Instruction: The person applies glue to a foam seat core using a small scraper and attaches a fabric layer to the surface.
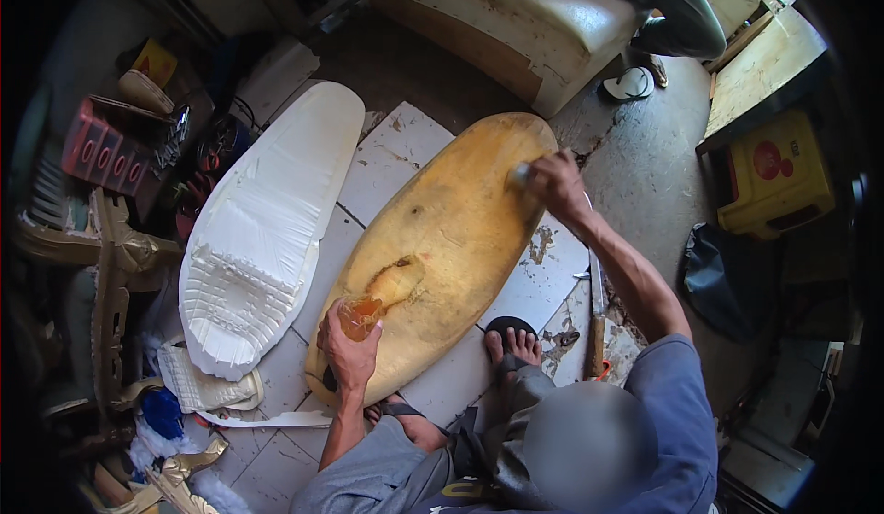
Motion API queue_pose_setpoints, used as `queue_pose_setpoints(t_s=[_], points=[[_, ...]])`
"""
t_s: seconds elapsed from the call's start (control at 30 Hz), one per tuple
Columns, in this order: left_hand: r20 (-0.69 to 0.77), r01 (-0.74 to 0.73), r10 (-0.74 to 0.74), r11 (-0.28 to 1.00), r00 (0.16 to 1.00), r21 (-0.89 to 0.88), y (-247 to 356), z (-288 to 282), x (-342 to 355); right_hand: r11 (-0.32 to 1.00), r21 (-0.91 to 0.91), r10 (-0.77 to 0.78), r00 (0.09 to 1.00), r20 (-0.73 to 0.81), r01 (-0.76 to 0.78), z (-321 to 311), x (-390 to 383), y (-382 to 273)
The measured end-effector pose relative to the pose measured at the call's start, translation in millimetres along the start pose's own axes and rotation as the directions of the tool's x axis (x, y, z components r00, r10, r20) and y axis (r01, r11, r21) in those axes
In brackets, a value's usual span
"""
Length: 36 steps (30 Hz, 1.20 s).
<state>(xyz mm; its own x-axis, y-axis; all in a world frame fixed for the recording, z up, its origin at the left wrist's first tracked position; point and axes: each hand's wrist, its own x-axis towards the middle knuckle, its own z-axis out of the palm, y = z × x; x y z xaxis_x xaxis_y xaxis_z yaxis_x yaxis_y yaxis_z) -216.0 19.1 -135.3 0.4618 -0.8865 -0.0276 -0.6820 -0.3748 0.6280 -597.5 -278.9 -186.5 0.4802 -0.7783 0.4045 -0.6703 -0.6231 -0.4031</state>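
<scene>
Left of centre: white foam pad (267,219), flat on the pale floor (385,173), surface scored and crumbly at its lower end; judged light, springy and easily torn, best lifted with a spread palm under each end. Next, lower centre: left hand (353,350) wrapped around an amber cup (360,314), held above the lower end of the yellow pad. Cup looks smooth and see-through, glass or plastic not told apart; probably rigid, perhaps slippery if its outside is wet, so a grip round the wall seems right. Centre of frame: the yellow pad (442,228), long and rounded, lying aslant on the floor, a dark-edged patch in its lower half. Judged foam: light for its bulk, soft, yielding under pressure, likely weakest at that patch; take hold by the outer edges, flat-handed, without pinching. Right of centre: right hand (555,185) over the pad's upper end, fingers closed on a small pale object (520,176), too blurred to identify; whether it touches the foam, cannot tell. Farther right: knife (598,334), lying on the floor; stiff, sharp edge presumed, hold by the wooden handle only.
</scene>
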Motion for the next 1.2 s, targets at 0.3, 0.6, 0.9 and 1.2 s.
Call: queue_pose_setpoints(t_s=[0.3, 0.6, 0.9, 1.2], points=[[-0.012, -0.033, 0.033, 0.999, 0.999, -0.008, 3, -6, 1, 0.995, 0.069, -0.070, 0.997, 0.045, 0.067, 2, -42, -36], [0.025, -0.083, 0.085, 0.995, 0.996, -0.059, 11, 5, -3, 0.969, -0.230, 0.050, 0.983, -0.178, -0.091, -29, -47, 24], [0.056, -0.037, 0.047, 0.985, 0.997, -0.168, 6, 10, -1, 0.950, -0.124, 0.224, 0.900, -0.373, -0.287, -29, -56, 0], [0.010, -0.036, 0.037, 0.993, 0.999, -0.114, 0, -2, -4, 0.979, 0.179, 0.110, 0.990, -0.083, -0.094, 50, -46, -191]])
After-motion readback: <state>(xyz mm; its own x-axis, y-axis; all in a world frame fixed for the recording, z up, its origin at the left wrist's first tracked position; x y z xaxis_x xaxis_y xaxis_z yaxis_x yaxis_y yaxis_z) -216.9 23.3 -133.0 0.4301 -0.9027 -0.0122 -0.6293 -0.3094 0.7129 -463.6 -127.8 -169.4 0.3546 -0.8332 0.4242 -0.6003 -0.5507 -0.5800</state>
